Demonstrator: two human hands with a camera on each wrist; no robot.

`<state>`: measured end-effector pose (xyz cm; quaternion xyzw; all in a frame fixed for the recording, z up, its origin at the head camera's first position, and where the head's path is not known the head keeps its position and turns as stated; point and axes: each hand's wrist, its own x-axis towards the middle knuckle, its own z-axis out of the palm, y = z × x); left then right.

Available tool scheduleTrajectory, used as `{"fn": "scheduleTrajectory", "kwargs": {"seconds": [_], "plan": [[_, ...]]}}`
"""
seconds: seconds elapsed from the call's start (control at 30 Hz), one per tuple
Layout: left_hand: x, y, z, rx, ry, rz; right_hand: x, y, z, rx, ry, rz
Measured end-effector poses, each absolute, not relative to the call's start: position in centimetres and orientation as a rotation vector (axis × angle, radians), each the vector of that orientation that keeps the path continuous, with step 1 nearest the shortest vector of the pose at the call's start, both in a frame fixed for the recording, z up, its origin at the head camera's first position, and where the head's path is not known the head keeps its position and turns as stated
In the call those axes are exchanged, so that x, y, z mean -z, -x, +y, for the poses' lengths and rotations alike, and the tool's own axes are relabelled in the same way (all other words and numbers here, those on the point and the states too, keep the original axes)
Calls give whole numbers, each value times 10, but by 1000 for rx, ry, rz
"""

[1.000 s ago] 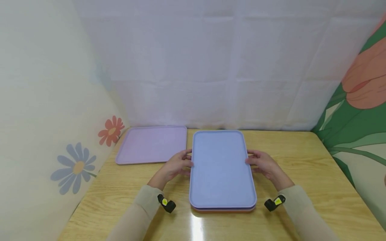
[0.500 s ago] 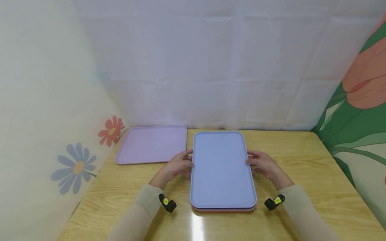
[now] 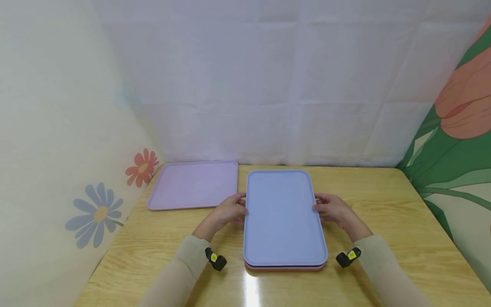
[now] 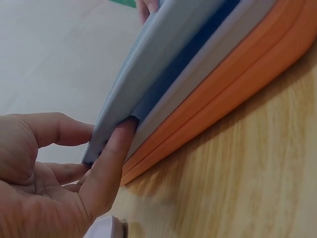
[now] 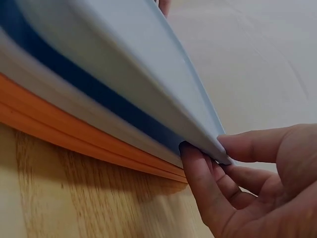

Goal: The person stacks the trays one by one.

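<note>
A light blue rectangular tray [image 3: 285, 217] lies on top of a stack on the table, its long sides pointing away from me. My left hand [image 3: 228, 209] pinches its left edge, thumb at the rim and fingers underneath. On the opposite edge my right hand [image 3: 334, 211] holds it the same way. Both wrist views show a dark blue band below the light blue tray; I cannot tell whether it is shadow or another tray. Under that come a pale tray [image 4: 205, 69] and orange trays or rims [image 4: 237, 84], down on the wood.
A lilac tray [image 3: 195, 183] lies crosswise at the back left of the wooden table [image 3: 383, 204]. Behind the table hangs a white cloth [image 3: 268, 85]. Flower-patterned cloths stand at the left [image 3: 57, 140] and right [image 3: 460, 170].
The light blue tray has shifted slightly toward me, its far edge now a little nearer. Both hands keep hold of its sides and have moved only slightly with it.
</note>
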<state>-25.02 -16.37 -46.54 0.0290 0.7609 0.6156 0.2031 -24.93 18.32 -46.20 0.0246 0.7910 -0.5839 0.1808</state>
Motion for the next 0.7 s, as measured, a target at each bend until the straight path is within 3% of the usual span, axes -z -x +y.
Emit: {"fn": "scheduleTrajectory", "kwargs": {"seconds": [0.7], "plan": [[468, 246, -160, -1565, -39, 2251, 466, 250, 178, 1413, -66, 2439]]}}
